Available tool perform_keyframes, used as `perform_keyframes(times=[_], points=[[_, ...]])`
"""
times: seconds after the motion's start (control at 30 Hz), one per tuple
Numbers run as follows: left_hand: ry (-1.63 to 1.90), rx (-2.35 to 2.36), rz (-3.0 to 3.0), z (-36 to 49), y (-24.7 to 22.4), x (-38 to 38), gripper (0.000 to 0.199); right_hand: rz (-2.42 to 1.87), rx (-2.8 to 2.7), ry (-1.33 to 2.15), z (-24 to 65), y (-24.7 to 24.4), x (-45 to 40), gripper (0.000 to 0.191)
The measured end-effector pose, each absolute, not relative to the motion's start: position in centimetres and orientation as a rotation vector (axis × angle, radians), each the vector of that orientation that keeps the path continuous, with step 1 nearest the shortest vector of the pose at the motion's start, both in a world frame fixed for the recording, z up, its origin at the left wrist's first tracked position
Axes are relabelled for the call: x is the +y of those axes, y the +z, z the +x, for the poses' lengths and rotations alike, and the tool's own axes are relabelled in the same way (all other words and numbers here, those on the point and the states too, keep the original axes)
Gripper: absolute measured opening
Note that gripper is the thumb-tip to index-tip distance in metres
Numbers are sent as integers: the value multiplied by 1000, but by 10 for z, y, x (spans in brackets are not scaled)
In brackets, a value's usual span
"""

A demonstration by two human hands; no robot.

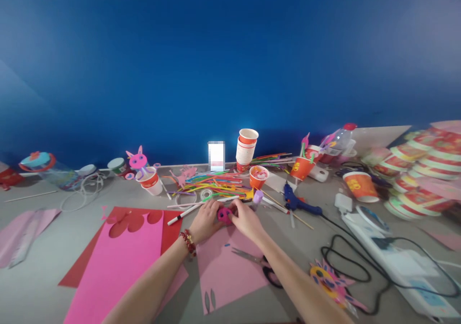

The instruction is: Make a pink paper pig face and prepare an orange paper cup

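Note:
Between my two hands is a small magenta paper disc [224, 215] with dark eye-like spots. The fingers of my left hand [206, 221] close on its left edge. My right hand [248, 219] pinches the disc's right side, its fingertips partly hidden. Beneath them lies a light pink sheet [230, 271] with small leaf-shaped cut-outs near its lower corner. Scissors [252, 257] with dark handles rest on that sheet, blades apart, partly under my right forearm. To the left, a magenta sheet [126, 261] with round cut-outs overlaps a red sheet [82, 261].
Colourful pipe cleaners [212, 185] are heaped behind my hands, near stacked paper cups [247, 149]. A blue glue gun [297, 203] trails a cord toward a white power strip [382, 261] at right. A pink paper figure [138, 162] stands in a cup. Bowls [428, 170] pile up far right.

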State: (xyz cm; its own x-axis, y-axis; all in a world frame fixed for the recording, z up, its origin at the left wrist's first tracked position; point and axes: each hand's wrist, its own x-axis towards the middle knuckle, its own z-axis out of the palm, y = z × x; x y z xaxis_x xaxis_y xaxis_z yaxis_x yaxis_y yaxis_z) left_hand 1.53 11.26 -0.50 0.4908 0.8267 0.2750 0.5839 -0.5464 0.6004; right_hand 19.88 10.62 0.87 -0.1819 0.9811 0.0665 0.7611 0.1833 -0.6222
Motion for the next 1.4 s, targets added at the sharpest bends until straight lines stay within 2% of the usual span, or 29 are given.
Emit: perform_keyframes(times=[0.27, 0.4, 0.77, 0.83, 0.9, 0.97, 1.23, 1.4], points=[[930, 1127, 2085, 6, 2, 120, 17, -1272, -1873, 543, 212, 27, 79, 9], [1066, 1160, 2033, 13, 19, 109, 18, -1196, -1774, 558, 215, 28, 75, 10], [1136, 1179, 1716, 26, 47, 91, 26, -1132, -1594, 727, 214, 29, 65, 8], [1035, 1161, 1757, 30, 51, 79, 33, -1152, -1584, 686, 212, 28, 61, 11], [932, 1156, 1779, 36, 52, 65, 49, -1161, -1630, 615, 211, 26, 55, 16], [931, 1113, 1701, 43, 49, 56, 54, -1156, -1700, 531, 209, 24, 48, 24], [972, 649, 1098, 46, 40, 47, 45, -949, -1913, 396, 210, 34, 28, 49], [931, 533, 1035, 39, 42, 46, 43, -1020, -1883, 313, 219, 53, 32, 37]])
